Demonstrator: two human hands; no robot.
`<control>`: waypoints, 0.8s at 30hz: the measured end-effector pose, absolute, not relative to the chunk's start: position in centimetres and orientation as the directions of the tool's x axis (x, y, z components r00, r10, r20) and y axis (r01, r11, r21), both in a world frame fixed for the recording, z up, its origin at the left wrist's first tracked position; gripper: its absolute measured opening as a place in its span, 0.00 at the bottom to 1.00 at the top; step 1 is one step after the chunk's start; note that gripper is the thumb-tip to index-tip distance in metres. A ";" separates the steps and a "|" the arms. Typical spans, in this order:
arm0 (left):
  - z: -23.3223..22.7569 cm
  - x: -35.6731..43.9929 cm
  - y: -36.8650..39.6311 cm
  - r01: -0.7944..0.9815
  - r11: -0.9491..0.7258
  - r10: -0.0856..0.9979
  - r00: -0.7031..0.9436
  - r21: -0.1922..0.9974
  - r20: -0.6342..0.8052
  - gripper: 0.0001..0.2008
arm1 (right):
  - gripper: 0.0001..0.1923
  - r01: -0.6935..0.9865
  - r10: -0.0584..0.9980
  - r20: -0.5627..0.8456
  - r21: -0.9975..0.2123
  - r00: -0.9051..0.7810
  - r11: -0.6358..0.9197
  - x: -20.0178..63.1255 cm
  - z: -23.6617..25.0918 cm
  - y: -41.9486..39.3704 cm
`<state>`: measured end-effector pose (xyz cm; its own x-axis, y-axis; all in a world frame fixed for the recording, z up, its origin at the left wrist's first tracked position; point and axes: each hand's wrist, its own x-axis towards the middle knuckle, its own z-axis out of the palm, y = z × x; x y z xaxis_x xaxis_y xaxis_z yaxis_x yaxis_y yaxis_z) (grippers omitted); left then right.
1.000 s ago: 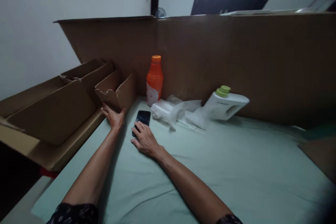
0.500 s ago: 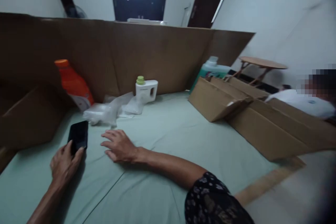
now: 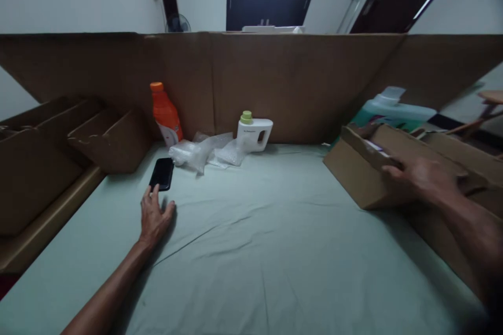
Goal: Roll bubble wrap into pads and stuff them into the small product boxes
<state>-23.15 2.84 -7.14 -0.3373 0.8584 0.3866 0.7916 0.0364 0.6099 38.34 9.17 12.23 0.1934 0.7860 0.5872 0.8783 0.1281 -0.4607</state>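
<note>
My right hand (image 3: 418, 178) has left the sheet beside the phone (image 3: 162, 173) and crossed to the open cardboard box (image 3: 363, 178) on my right; it lies fingers spread across the rim, gripping nothing I can see. My left hand (image 3: 154, 215) rests flat and open on the green sheet (image 3: 275, 251); fingertips touch the phone's near end.

Black phone (image 3: 162, 173) on a pale green sheet (image 3: 259, 241). Orange bottle (image 3: 165, 114) with an orange cap and a white label, beside clear, whitish wrap (image 3: 204, 152). White jug (image 3: 255, 133), lime-green cap. Plain brown cardboard wall (image 3: 283, 81) and brown box (image 3: 365, 172). Teal bottle (image 3: 389, 110) behind it, pale cap.
</note>
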 end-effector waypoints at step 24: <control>-6.2 -15.4 -6.9 0.383 -0.140 0.973 -0.120 0.913 0.199 0.33 | 0.29 0.395 0.986 0.112 -0.917 0.126 0.054 19.5 -2.2 -6.5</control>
